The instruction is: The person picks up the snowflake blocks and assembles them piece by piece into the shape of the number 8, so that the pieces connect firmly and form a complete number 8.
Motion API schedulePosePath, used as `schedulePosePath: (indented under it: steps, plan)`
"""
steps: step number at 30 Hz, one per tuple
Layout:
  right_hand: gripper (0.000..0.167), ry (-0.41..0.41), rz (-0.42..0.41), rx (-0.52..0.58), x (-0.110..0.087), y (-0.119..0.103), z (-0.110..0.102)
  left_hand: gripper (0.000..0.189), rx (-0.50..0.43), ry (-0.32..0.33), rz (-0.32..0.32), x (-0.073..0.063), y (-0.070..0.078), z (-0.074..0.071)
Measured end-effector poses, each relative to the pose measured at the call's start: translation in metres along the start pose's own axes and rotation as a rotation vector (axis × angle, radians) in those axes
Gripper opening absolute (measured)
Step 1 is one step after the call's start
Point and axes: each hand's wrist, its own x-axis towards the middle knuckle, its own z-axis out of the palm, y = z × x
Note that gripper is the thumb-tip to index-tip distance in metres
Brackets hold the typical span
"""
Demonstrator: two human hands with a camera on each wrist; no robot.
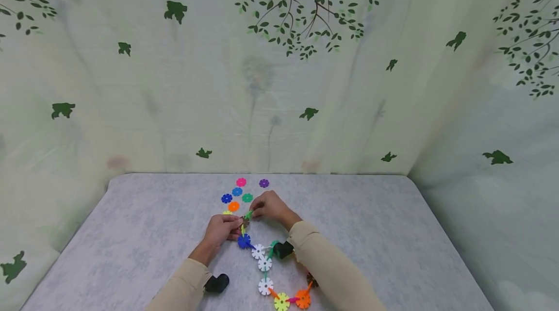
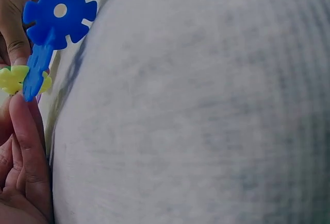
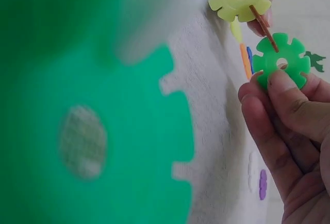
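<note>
In the head view my left hand (image 1: 220,230) pinches the upper end of a chain of interlocking plastic discs, by the yellow disc (image 3: 227,1) and brown disc (image 3: 264,30). My right hand (image 1: 269,205) pinches a bright green notched disc (image 3: 294,54) between thumb and fingers. The brown disc, edge-on in the right wrist view, bridges the yellow and green ones. A blue disc (image 2: 77,13) is slotted to another blue disc (image 2: 37,72), which meets the yellow one. Further down the chain come white discs (image 1: 265,264), a lower yellow disc (image 1: 282,302) and an orange disc (image 1: 303,299).
Beyond the hands lie several loose discs, among them a pink one (image 1: 241,182), a purple one (image 1: 264,183) and an orange one (image 1: 234,206). A large blurred green disc (image 3: 139,131) fills the right wrist view's left side. A leaf-patterned curtain (image 1: 262,88) backs the grey table (image 1: 371,209).
</note>
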Motion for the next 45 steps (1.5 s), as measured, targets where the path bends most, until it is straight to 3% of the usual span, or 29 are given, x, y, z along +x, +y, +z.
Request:
schedulePosePath:
  steps: [13, 24, 39, 45]
  plan:
    - [0.005, 0.035, -0.020, -0.066, -0.003, -0.003, 0.007, 0.023, 0.029, 0.051, -0.050, -0.001, -0.003, 0.001]
    - [0.005, 0.041, 0.008, -0.044, -0.001, -0.008, 0.010, 0.023, 0.043, 0.061, -0.061, -0.005, 0.001, -0.001]
    - [0.004, 0.048, -0.017, -0.140, -0.002, -0.012, 0.011, 0.021, 0.044, 0.059, -0.058, -0.003, 0.000, -0.002]
    - [0.005, 0.031, -0.011, -0.143, -0.002, -0.009, 0.009, 0.021, 0.058, 0.031, -0.043, -0.001, 0.001, -0.004]
